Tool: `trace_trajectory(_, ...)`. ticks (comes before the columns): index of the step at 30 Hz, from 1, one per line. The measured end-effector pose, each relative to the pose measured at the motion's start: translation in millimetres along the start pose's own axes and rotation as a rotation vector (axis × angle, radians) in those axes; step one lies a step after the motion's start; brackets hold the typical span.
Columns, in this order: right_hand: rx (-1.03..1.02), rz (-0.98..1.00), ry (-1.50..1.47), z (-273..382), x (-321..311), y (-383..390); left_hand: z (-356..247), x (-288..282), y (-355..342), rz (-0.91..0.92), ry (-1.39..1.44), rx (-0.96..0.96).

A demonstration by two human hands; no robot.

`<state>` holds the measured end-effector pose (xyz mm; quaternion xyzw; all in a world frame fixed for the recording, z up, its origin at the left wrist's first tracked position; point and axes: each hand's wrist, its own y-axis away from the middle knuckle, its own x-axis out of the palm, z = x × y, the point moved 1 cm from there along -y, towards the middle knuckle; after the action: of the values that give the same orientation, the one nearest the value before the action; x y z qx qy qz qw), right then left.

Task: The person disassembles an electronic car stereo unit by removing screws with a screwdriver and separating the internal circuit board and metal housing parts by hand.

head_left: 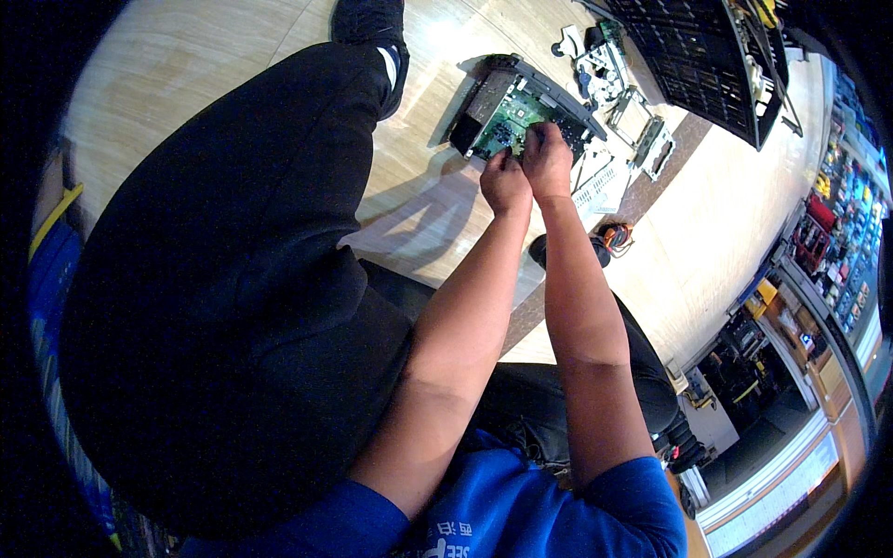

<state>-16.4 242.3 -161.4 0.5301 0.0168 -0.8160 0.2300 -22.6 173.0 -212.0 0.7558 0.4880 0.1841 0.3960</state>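
Head camera view, looking down: a person in a blue shirt (pixel 549 516) and dark trousers (pixel 223 279) bends over an opened device with a dark casing (pixel 474 113), which lies on the pale floor (pixel 735 223) near the upper middle. Inside the casing, a green circuit board (pixel 512 112) faces up, with small parts dotted over it. Both bare forearms (pixel 465 321) stretch up from the lower edge, and the hands meet side by side at the device's near edge. The left hand (pixel 507 186) is over the board's lower edge, its fingers bent inward. The right hand (pixel 548 160) is just beside it and a little farther forward, its fingers also curled down toward the board. Each grip looks nearly closed, but the fingertips are hidden, so I cannot tell whether either has hold of anything. To the right of the device, pale metal brackets (pixel 656 149) lie loosely together, with a white perforated panel (pixel 605 189) just nearer the person. Farther back at the upper right is a large black slotted frame (pixel 688 60). At the upper left, a black shoe (pixel 367 23) rests on the floor, and crowded shelves (pixel 842 223) line the right rim
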Motion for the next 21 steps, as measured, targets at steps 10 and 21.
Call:
trace_trajectory(10,0.007,-0.031,0.009,-2.6,0.3,0.8,-12.3,-3.6,7.0,0.002,-0.040,-0.027)
trace_trajectory(21,0.020,-0.031,0.010,3.2,-0.9,0.7,-4.7,-1.1,3.6,-0.017,-0.023,-0.008)
